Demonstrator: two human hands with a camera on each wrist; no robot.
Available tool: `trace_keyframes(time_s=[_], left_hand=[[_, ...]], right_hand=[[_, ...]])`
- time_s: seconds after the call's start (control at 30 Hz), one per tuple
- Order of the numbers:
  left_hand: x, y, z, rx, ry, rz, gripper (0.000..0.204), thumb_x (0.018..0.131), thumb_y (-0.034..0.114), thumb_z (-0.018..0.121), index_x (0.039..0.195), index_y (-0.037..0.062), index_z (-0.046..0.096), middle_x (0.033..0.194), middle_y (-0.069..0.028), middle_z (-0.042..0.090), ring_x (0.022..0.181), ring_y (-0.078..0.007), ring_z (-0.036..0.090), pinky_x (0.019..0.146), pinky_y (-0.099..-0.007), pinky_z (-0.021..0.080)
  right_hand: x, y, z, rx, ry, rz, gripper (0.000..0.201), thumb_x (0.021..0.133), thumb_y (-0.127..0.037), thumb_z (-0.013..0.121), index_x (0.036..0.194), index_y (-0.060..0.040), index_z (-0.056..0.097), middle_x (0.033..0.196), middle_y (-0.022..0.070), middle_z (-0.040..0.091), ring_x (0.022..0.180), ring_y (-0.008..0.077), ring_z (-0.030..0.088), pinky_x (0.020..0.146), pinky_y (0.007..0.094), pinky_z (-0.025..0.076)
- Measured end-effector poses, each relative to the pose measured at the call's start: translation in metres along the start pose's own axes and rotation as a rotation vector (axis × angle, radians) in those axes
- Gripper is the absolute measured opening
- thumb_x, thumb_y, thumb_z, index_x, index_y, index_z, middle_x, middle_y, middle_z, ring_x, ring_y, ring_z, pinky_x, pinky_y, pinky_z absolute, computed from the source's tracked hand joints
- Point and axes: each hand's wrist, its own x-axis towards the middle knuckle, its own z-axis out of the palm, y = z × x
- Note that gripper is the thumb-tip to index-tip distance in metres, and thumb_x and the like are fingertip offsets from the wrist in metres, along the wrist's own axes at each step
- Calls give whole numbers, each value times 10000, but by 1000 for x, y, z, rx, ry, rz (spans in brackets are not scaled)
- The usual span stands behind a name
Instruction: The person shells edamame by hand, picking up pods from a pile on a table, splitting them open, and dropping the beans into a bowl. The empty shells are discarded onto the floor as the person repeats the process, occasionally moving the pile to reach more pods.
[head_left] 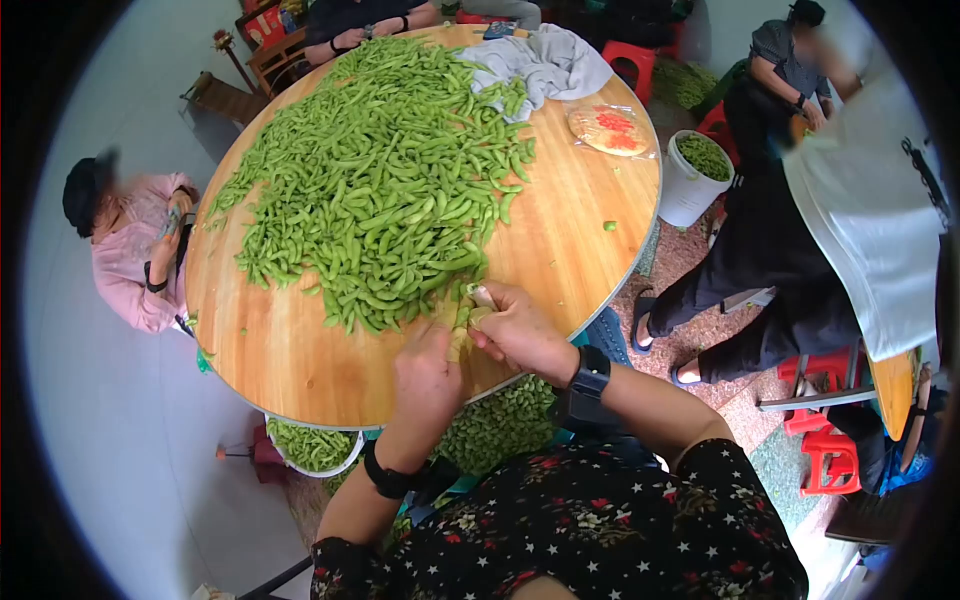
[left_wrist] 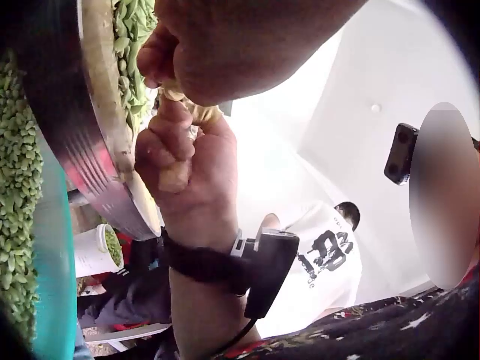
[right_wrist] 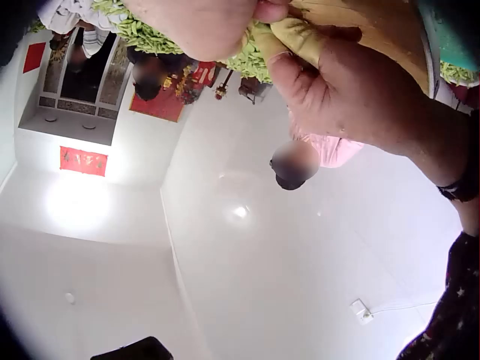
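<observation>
Both hands meet over the round table's near edge, beside a large heap of green pods. The left hand has curled fingers, with yellowish coverings on its thumb and a finger. It pinches a green pod near its fingertips. Against that pod lie the curled fingers of the right hand, which also have pale coverings. In the left wrist view the right hand faces the left hand, and the fingers hide most of what lies between them.
A grey cloth and a wrapped round item lie on the table. Below its near edge are a white-rimmed container of pods and a mass of green beans. A white bucket stands right. Several people are around.
</observation>
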Motion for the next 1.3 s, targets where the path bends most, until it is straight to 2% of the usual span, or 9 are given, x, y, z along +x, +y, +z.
trace_keyframes(time_s=[0.13, 0.2, 0.4, 0.5, 0.6, 0.9, 1.0, 1.1, 1.3], left_hand=[[4, 0, -3, -117, -20, -139, 142, 810, 66, 582, 917, -12, 632, 803, -212, 602, 760, -399, 593, 646, -430, 469], [9, -2, -7, -162, -83, -251, 197, 862, 143, 586, 992, 14, 659, 826, -206, 635, 767, -392, 609, 656, -402, 477], [9, -33, -4, -403, -254, -324, 251, 929, 157, 559, 1068, -34, 642, 931, -111, 696, 810, -175, 623, 722, -334, 487], [14, -54, -6, -658, -455, -606, 262, 912, 197, 568, 1056, -15, 625, 873, -143, 671, 788, -237, 625, 706, -362, 480], [18, -47, 2, -899, -159, -775, 155, 955, 139, 520, 869, 31, 590, 673, 30, 481, 616, -70, 438, 589, -200, 399], [14, -50, -4, -134, -111, -1, 204, 940, 171, 499, 859, -8, 554, 695, -136, 548, 612, -213, 502, 591, -358, 430], [13, -12, -23, 195, -131, 13, 426, 976, 404, 433, 972, 51, 674, 798, -201, 653, 705, -386, 619, 629, -438, 484], [-2, -58, -13, 36, -140, 104, 207, 921, 189, 517, 920, -6, 587, 749, -194, 580, 670, -312, 560, 633, -383, 451], [-14, -13, -39, -61, -245, -96, 253, 809, 191, 568, 1008, 45, 624, 788, -206, 614, 737, -408, 581, 638, -452, 458]], right_hand=[[18, 27, -4, -98, 44, -72, 61, 748, -25, 549, 793, -62, 530, 567, 36, 503, 441, 125, 451, 421, 273, 357], [37, 61, -5, -354, 194, -676, 105, 706, -33, 567, 805, -41, 532, 598, 104, 510, 502, 204, 480, 479, 344, 394], [12, 31, 3, -619, 197, -643, 187, 762, -183, 600, 845, -53, 494, 666, 211, 548, 670, 425, 570, 574, 475, 430], [20, 43, -1, -594, 231, -754, 190, 741, -159, 603, 843, -43, 491, 650, 217, 536, 643, 438, 559, 572, 479, 429], [18, 31, -2, -567, 111, -676, 143, 755, -97, 566, 856, -25, 495, 636, 217, 525, 660, 455, 548, 579, 492, 428], [17, 16, 7, -485, 110, -855, 167, 753, -96, 588, 811, 9, 473, 730, 204, 534, 742, 406, 556, 630, 430, 427], [31, 24, 2, -464, 7, -760, 145, 762, -87, 573, 821, 5, 479, 748, 186, 555, 721, 372, 557, 641, 414, 439], [45, 33, -3, -466, -203, -408, 229, 735, -92, 579, 929, 13, 519, 819, 208, 562, 798, 358, 575, 710, 416, 454], [7, 5, -12, -547, -335, -530, 314, 749, -177, 639, 1005, -14, 560, 825, 152, 619, 761, 296, 601, 690, 391, 483]])
